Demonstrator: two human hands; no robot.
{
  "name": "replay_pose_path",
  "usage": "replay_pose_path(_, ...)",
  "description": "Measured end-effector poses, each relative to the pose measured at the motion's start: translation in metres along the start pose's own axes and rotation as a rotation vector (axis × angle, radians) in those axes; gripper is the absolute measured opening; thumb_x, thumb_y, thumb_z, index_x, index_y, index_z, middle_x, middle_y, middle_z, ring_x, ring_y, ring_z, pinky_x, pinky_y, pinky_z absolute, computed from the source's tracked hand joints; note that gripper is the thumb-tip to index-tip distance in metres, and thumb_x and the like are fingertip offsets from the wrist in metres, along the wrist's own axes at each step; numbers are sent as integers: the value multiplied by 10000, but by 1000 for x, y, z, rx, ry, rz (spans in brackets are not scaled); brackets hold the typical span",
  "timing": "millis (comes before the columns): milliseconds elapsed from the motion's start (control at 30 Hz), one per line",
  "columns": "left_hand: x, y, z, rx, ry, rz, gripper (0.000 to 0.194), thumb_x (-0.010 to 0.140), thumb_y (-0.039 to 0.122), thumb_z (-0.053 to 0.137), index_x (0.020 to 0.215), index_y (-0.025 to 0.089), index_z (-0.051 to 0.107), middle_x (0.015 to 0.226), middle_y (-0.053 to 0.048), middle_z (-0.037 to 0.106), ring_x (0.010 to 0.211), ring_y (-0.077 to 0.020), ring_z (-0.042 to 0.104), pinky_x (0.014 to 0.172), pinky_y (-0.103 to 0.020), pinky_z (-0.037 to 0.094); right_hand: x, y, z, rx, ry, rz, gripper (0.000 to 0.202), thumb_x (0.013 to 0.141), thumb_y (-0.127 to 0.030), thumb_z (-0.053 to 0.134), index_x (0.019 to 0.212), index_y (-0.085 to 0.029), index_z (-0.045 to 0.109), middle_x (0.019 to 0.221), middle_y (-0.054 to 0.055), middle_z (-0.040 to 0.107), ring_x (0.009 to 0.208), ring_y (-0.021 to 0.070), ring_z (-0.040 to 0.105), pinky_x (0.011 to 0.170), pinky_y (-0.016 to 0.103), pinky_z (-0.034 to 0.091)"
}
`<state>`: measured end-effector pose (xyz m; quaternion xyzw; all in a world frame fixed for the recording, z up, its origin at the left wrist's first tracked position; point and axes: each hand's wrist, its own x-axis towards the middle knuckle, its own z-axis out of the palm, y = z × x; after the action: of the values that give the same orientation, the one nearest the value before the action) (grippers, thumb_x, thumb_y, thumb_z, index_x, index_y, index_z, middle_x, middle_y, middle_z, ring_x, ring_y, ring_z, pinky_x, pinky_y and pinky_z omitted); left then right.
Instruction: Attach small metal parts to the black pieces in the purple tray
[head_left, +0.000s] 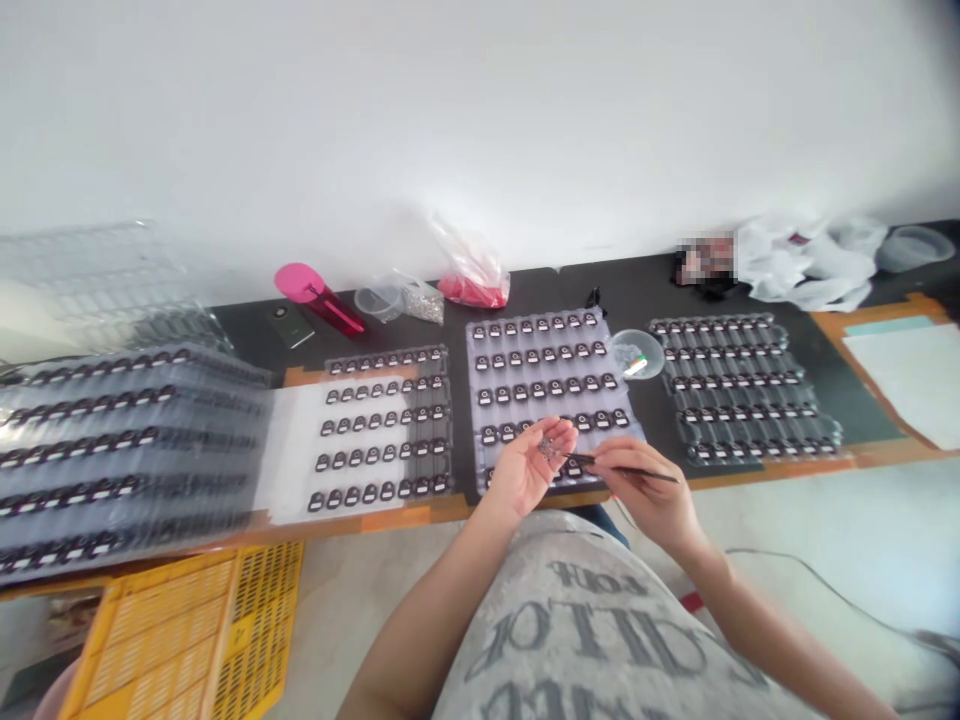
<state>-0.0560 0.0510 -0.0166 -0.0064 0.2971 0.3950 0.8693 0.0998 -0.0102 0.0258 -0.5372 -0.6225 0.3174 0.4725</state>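
Observation:
My left hand (529, 466) is palm up and cupped, with a cluster of small metal pieces (549, 450) lying in it. In my right hand (652, 500) is a pair of dark tweezers (637, 470), pinched between thumb and fingers. Their tip points at the pieces in the left palm. Below both hands lies a clear plastic tray (531, 378) with rows of small black parts, each with a white patch. My hands cover some of its front rows. A round clear dish (637, 354) with small contents stands at the tray's right edge.
More filled trays lie left (427, 440) and right (742, 385), beside a tall tray stack (112, 440). Behind are a pink-topped bottle (322, 300), a bag of red material (474, 285) and white plastic bags (810, 265). A yellow crate (187, 630) sits below the table's left edge.

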Motion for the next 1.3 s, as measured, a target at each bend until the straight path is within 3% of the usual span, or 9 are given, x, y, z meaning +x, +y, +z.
replay_pose_path(100, 0, -3, -2, 40, 27, -33, 140, 800, 154, 521, 865, 83, 621, 848, -99, 641, 783, -155, 614, 711, -265, 484, -1, 2, 1, 26, 85, 20, 153, 751, -81, 602, 827, -212, 628, 897, 50, 608, 813, 164, 595, 701, 303, 505)
replay_pose_path(200, 0, -8, -4, 94, 21, -92, 149, 800, 219, 543, 798, 86, 612, 694, -56, 592, 594, -99, 550, 510, -191, 411, -2, 5, 1, 11, 132, -1, 188, 740, -63, 608, 841, -219, 632, 912, 52, 606, 817, 166, 597, 701, 308, 509)
replay_pose_path(267, -1, -10, -6, 121, -12, -110, 161, 788, 250, 571, 774, 93, 600, 662, -40, 566, 553, -83, 511, 470, -177, 364, -3, 7, 0, -13, 124, -28, 210, 737, -47, 603, 848, -222, 638, 920, 53, 609, 822, 167, 599, 712, 313, 509)
replay_pose_path(467, -2, -12, -8, 159, -47, -119, 172, 711, 237, 678, 756, 108, 575, 672, -22, 550, 565, -65, 485, 476, -159, 340, -7, 9, -2, -40, 74, -92, 249, 745, -21, 580, 868, -230, 639, 940, 49, 616, 831, 160, 604, 720, 305, 509)
replay_pose_path(867, -3, -10, -13, 188, -123, -214, 172, 701, 215, 692, 744, 109, 563, 674, -25, 558, 564, -56, 488, 488, -151, 342, -13, 3, -9, -30, 14, -48, 181, 782, -96, 565, 874, -231, 642, 956, 62, 619, 854, 167, 604, 750, 316, 519)
replay_pose_path(1033, -3, -9, -16, 198, -147, -242, 181, 697, 208, 696, 785, 109, 572, 685, -29, 560, 551, -45, 475, 494, -149, 334, -14, 0, -11, 3, 4, -44, 221, 768, -58, 571, 884, -233, 640, 964, 60, 613, 864, 168, 604, 756, 320, 520)
replay_pose_path(1300, -6, -9, -16, 191, -190, -226, 195, 678, 195, 711, 778, 116, 563, 706, -21, 522, 568, -44, 452, 495, -149, 317, -14, -7, -13, -18, -27, -63, 208, 770, -69, 573, 887, -228, 638, 960, 56, 618, 860, 164, 607, 755, 309, 520)
